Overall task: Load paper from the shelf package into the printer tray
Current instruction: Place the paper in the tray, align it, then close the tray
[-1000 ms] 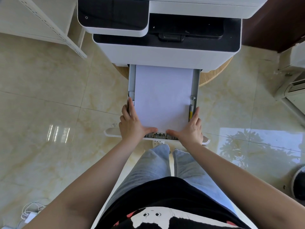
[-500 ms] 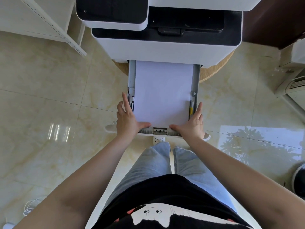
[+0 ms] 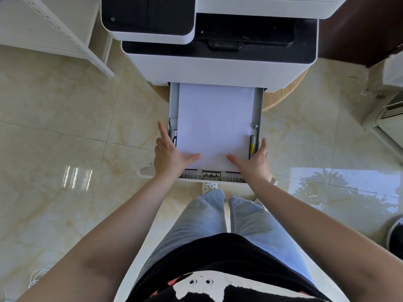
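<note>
The paper stack [image 3: 214, 125] is lying flat in the printer tray [image 3: 258, 110], pulled out below the printer [image 3: 218, 68]. The left hand [image 3: 169, 155] and right hand [image 3: 254, 161] are flanking the tray's near corners, fingers spread open, thumbs resting on the paper, gripping nothing.

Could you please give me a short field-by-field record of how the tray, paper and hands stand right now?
printer: white, on a round wooden stand
tray: pulled out toward the person
paper: white stack lying flat in the tray
left hand: at the tray's left side, thumb on the paper
right hand: at the tray's right side, thumb on the paper
shelf package: not in view
</note>
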Demonstrator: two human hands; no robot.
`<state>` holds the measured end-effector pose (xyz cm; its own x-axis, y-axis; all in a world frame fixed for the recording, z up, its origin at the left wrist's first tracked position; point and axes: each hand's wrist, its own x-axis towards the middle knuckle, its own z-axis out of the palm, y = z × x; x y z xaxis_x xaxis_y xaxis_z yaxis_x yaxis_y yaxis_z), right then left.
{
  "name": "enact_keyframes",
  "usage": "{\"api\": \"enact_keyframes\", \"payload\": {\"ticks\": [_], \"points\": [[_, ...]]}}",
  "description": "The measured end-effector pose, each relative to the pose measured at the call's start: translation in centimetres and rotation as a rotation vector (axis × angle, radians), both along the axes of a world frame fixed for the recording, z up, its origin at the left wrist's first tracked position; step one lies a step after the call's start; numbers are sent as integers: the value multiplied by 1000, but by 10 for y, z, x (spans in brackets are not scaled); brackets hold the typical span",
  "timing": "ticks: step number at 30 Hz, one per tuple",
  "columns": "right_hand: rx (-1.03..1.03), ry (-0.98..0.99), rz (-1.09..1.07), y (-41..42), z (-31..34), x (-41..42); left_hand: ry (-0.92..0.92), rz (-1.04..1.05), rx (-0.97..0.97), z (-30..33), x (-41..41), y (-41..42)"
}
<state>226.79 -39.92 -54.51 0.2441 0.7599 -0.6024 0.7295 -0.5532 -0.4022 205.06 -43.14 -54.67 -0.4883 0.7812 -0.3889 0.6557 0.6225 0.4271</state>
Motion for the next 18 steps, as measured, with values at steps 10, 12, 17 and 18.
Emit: {"api": "enact_keyframes", "payload": {"ticks": [10,12,17,18], "points": [[25,312,-353,105,-2,-13,-368,589,6,-13,-10,100],[21,347,-392,109,-4,-17,-348,609,-9,-17,-9,104],[61,361,-414,104,-9,-19,-283,579,-10,-19,-7,102],[64,362,-406,103,-9,-18,-282,560,2,-18,-6,100]]}}
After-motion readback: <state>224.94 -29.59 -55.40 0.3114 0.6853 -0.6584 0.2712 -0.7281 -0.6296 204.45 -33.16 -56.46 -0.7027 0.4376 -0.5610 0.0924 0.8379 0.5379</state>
